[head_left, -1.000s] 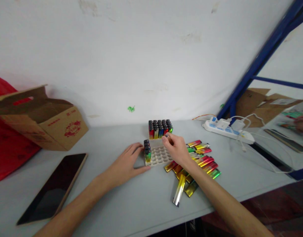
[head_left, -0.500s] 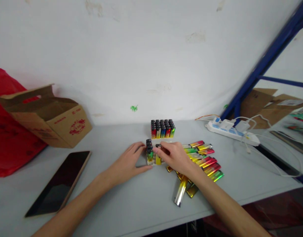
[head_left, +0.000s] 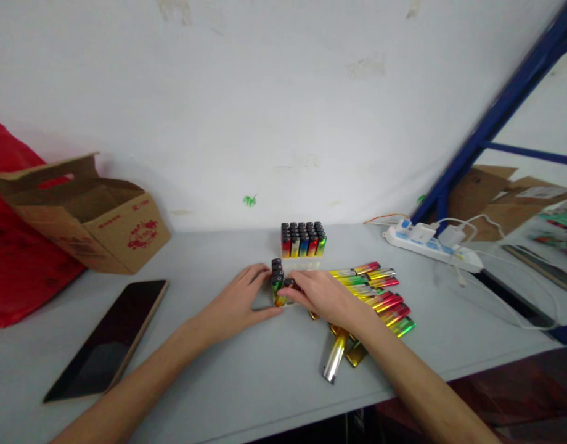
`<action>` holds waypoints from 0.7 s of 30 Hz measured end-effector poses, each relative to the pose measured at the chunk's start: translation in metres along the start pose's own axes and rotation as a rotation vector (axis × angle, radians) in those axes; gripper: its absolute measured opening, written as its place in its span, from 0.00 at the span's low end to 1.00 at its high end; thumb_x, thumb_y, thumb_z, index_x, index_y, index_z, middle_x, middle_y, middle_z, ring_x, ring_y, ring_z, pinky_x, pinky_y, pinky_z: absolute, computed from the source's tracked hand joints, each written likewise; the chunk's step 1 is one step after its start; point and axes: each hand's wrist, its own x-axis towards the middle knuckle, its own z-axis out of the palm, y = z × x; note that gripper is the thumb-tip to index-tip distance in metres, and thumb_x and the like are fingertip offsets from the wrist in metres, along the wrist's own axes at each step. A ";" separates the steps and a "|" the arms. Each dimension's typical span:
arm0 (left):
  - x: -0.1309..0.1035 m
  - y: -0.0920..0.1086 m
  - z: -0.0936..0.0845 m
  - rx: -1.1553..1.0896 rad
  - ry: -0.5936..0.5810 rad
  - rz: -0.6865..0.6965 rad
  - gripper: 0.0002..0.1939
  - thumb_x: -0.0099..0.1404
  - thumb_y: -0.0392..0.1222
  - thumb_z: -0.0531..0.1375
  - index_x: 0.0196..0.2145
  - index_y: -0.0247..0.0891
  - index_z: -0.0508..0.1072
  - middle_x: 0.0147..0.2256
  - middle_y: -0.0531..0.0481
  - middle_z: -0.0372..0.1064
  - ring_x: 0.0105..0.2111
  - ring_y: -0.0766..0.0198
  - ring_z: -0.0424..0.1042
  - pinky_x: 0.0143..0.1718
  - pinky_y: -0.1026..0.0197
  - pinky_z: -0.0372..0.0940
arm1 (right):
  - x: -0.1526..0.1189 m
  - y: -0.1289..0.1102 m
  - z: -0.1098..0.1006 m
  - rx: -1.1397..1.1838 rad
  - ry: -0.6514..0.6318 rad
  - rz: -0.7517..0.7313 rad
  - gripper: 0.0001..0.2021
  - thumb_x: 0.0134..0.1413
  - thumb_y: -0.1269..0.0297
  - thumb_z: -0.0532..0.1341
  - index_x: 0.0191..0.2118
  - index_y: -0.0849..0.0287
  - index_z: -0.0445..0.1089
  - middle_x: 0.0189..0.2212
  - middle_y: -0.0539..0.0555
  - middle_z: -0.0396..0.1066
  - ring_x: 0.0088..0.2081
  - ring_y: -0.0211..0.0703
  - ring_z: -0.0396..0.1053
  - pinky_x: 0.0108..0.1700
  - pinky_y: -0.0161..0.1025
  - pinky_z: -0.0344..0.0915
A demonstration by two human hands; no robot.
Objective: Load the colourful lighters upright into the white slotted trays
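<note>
My left hand (head_left: 237,302) curves around the left side of a pale lighter tray (head_left: 290,303), its thumb stretched along the front corner and its fingers apart. Along the tray's left edge stands a short row of upright lighters (head_left: 277,280) with black tops. A lighter (head_left: 289,282) is pinched between the thumb and fingers of my right hand (head_left: 323,293), just right of that row; its lower part is hidden. Under and beside my right forearm lies a loose pile of shiny lighters (head_left: 394,313) in gold, red, green and silver.
Behind the tray stands a full block of upright lighters (head_left: 304,243). A tablet (head_left: 108,339) and an open cardboard box (head_left: 121,237) are at left, beside a red bag (head_left: 20,271). A power strip (head_left: 434,246) with white cables lies at right, near a blue frame (head_left: 487,132).
My right hand has shifted slightly left, bringing the lighter closer to the standing row and tilting it. My left hand stays by the tray. The whole view has moved slightly.
</note>
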 end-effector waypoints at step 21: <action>0.002 -0.006 -0.001 0.002 0.000 -0.007 0.39 0.83 0.76 0.73 0.75 0.46 0.85 0.78 0.34 0.82 0.77 0.31 0.83 0.83 0.34 0.78 | -0.044 0.098 -0.055 0.151 0.202 0.261 0.09 0.85 0.58 0.73 0.50 0.54 0.91 0.49 0.61 0.94 0.49 0.56 0.89 0.53 0.47 0.82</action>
